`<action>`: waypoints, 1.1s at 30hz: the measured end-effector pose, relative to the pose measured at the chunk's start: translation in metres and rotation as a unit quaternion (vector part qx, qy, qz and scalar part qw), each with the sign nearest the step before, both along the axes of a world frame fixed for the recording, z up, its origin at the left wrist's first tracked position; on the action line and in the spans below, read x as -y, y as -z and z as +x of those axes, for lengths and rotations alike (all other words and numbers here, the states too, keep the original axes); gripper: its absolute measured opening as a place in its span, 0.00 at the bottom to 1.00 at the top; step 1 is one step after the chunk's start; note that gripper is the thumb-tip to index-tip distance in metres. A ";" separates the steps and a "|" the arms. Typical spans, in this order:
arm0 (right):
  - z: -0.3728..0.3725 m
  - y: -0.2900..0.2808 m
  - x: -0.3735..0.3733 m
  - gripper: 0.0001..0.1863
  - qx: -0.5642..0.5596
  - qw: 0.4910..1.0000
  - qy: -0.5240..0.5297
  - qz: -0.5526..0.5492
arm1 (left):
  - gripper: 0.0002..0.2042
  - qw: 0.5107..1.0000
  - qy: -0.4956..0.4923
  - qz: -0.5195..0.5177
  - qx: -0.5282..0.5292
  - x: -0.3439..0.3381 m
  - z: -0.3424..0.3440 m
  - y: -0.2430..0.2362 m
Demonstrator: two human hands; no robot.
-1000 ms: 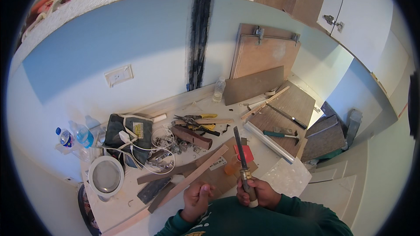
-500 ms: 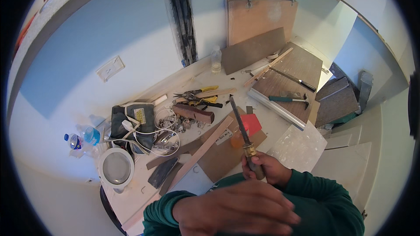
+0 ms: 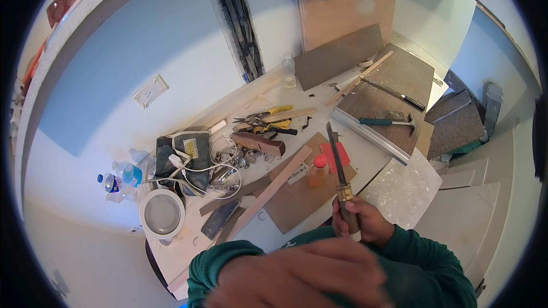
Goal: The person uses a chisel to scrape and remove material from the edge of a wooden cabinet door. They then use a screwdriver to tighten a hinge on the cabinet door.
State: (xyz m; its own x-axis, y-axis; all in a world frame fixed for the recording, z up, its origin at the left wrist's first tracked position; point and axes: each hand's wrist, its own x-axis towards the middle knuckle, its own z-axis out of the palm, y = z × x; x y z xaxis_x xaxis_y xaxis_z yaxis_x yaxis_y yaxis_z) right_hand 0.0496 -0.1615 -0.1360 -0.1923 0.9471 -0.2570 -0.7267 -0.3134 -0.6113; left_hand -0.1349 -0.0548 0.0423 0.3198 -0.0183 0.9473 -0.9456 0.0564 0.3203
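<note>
My right hand (image 3: 365, 222) is closed around the handle of a chisel (image 3: 338, 162). The chisel stands nearly upright, its long dark blade above a brass collar. In front of the handle's lower end passes my left hand (image 3: 302, 274), back turned up and smeared by motion; its fingertips cannot be made out clearly. Beyond the blade, a small bottle of orange liquid with a red cap (image 3: 318, 174) stands on a brown board (image 3: 285, 211). A flat red piece (image 3: 341, 157) lies behind the blade.
On the worktop are a tool bag (image 3: 185, 162), snips (image 3: 260, 118), a wooden hand plane (image 3: 260, 144), a sharpening stone (image 3: 220, 221) and a round lamp (image 3: 162, 214). At right, a hammer (image 3: 388, 122) and another chisel (image 3: 399, 96) rest on a wood panel (image 3: 399, 77). Plastic bottles (image 3: 130, 175) stand at left.
The view has shifted, so the worktop appears farther right. My left hand has come lower and nearer, its fingers more bent. My right hand keeps its grip on the chisel.
</note>
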 end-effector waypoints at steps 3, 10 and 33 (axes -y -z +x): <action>0.023 -0.002 -0.006 0.11 0.169 0.983 0.062 -0.030 | 0.51 0.998 0.050 0.037 0.009 -0.044 -0.025 -0.012; 0.154 0.021 -0.050 0.11 0.490 0.861 0.132 -0.034 | 0.11 0.672 -0.680 0.255 -0.147 -0.024 -0.027 -0.057; 0.457 0.092 -0.171 0.22 0.850 0.499 0.072 0.154 | 0.45 0.087 -0.840 0.536 -0.009 -0.124 0.083 -0.210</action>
State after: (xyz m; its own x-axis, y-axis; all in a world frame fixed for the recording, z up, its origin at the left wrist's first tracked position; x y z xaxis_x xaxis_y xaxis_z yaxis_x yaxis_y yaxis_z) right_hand 0.5062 0.0096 -0.2282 0.1316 0.9645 0.2288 0.9220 -0.0343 -0.3856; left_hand -0.0522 0.0689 0.2522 0.7254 -0.0071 0.6883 0.6689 -0.2285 -0.7074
